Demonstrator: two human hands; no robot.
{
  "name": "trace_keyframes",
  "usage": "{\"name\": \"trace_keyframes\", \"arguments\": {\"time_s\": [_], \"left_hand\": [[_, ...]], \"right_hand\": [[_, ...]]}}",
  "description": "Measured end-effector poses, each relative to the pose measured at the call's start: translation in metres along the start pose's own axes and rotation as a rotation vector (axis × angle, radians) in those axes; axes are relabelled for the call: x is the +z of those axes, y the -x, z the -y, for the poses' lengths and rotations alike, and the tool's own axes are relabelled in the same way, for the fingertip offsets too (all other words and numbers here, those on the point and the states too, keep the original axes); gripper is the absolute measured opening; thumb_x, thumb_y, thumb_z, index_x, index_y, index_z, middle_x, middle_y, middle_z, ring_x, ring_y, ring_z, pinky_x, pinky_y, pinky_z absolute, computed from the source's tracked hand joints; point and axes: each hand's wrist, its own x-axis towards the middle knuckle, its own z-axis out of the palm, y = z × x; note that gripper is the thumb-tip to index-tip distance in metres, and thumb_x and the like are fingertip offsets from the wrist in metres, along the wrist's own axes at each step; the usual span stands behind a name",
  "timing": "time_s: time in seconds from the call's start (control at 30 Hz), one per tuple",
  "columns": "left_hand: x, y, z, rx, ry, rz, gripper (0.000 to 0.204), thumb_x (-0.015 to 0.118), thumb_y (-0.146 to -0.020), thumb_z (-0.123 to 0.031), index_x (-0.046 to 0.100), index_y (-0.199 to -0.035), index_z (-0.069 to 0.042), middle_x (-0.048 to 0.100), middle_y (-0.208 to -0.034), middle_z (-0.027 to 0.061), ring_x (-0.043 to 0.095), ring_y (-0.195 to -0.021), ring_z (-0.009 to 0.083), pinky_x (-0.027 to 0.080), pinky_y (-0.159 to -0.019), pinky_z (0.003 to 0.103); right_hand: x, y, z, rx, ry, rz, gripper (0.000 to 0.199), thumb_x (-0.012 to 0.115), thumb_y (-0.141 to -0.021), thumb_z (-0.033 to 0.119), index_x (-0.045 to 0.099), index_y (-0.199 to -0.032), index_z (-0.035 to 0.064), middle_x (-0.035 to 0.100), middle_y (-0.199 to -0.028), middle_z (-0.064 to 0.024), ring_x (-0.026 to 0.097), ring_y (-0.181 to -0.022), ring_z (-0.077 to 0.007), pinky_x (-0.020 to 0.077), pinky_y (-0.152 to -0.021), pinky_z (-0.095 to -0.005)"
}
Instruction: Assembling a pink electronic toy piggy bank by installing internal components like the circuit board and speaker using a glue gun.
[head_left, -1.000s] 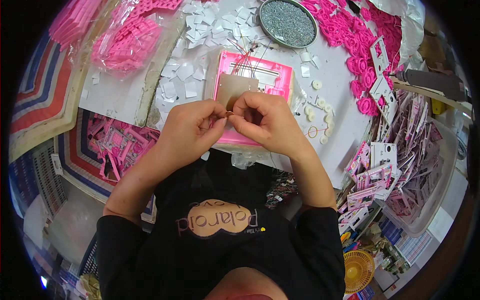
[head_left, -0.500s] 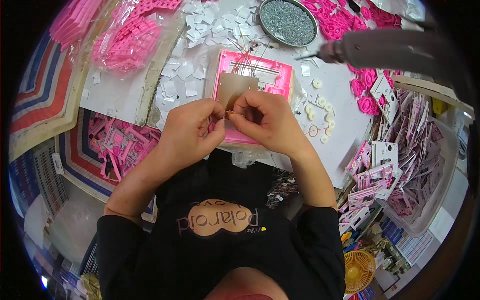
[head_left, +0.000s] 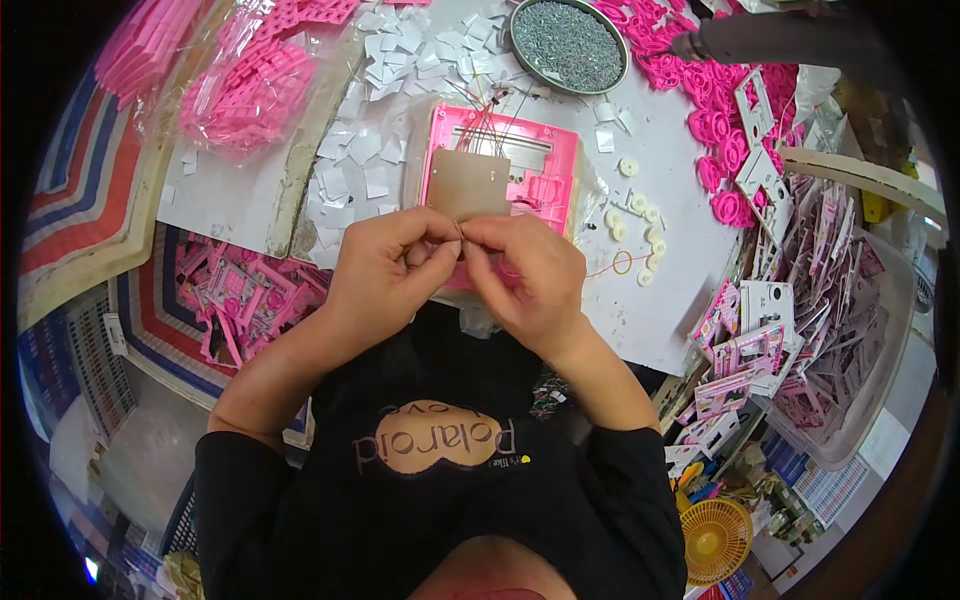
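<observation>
In front of me lies a pink plastic housing (head_left: 563, 150), its inside facing up. A flat tan-brown board (head_left: 470, 180) rests on it, with thin red and dark wires (head_left: 487, 125) sticking out past its far edge. My left hand (head_left: 385, 270) and my right hand (head_left: 530, 275) meet at the board's near edge, thumbs and forefingers pinched. Between the touching fingertips is something thin, perhaps a wire end, too small to make out. Both hands cover the near part of the housing.
A dark powered screwdriver (head_left: 780, 42) hangs at the upper right. Beyond the housing stands a round tin of screws (head_left: 570, 45). White paper squares (head_left: 365, 145) lie to the left, cream wheels (head_left: 640, 205) to the right. A bin of printed cards (head_left: 895, 330) is at far right.
My right hand has turned and its fingertips have closed against the left's. The hanging screwdriver has swung up and to the right. The housing sits slightly further left in the picture.
</observation>
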Motion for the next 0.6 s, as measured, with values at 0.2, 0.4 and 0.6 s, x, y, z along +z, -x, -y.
{"name": "trace_keyframes", "arguments": {"time_s": [0.2,0.4,0.6], "left_hand": [[-0.009,-0.005,-0.006,-0.063,-0.123,0.071,0.008,0.066,-0.091,-0.003,0.067,-0.097,0.002,0.055,-0.066,-0.0039,0.045,-0.055,0.0,0.032,-0.049,0.021],[-0.033,-0.035,-0.028,-0.575,0.297,0.38,0.014,0.062,-0.096,-0.006,0.065,-0.106,0.003,0.067,-0.081,0.0032,0.064,-0.069,0.006,0.049,-0.062,0.02],[-0.038,-0.045,-0.028,-0.179,-0.107,0.459,0.015,0.065,-0.093,-0.007,0.066,-0.105,0.001,0.069,-0.086,0.0055,0.068,-0.077,0.0161,0.052,-0.069,0.028]], "right_hand": [[0.001,0.002,-0.001,-0.073,0.044,-0.058,0.023,0.073,-0.076,-0.008,0.066,-0.096,0.0006,0.072,-0.093,-0.0118,0.068,-0.078,-0.0255,0.0543,-0.068,-0.0334],[0.003,0.004,-0.006,-0.275,0.153,-0.017,0.029,0.078,-0.07,0.001,0.067,-0.097,0.0033,0.068,-0.1,-0.0083,0.066,-0.087,-0.0279,0.054,-0.065,-0.0341],[0.0,0.007,-0.003,-0.257,0.327,0.015,0.026,0.077,-0.07,0.008,0.069,-0.095,0.0053,0.065,-0.111,-0.0061,0.06,-0.102,-0.0302,0.0539,-0.074,-0.0365]]}}
